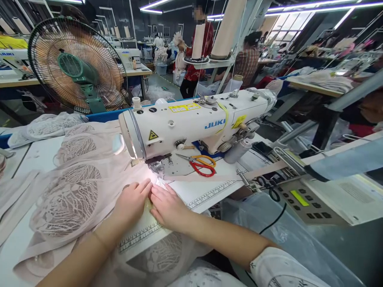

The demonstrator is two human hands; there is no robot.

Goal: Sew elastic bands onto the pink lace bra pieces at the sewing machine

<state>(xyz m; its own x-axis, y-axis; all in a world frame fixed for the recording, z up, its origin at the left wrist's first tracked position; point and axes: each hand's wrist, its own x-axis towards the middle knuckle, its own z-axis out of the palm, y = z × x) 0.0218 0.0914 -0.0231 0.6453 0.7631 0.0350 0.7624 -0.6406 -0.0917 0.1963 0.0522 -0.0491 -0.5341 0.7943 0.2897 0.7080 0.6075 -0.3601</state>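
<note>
A white JUKI sewing machine point(179, 121) stands before me, its lit needle area over beige fabric. My left hand point(134, 200) presses and grips the edge of a beige lace garment point(72, 197), fingertips just in front of the needle. Close against it, my right hand point(168, 205) has its fingers bent together on the same fabric edge; the thumb side is lower. The garment's lace cups spread over the table to the left, and part of it hangs below the table edge. Scissors with red and orange handles point(203, 165) lie on the machine bed.
A measuring tape strip point(206, 195) runs along the table's front edge. A large fan point(77, 65) stands behind at left. Thread cones point(229, 28) rise behind the machine. To the right are a tape feeder point(254, 183) and a control box point(308, 203). Other people work farther back.
</note>
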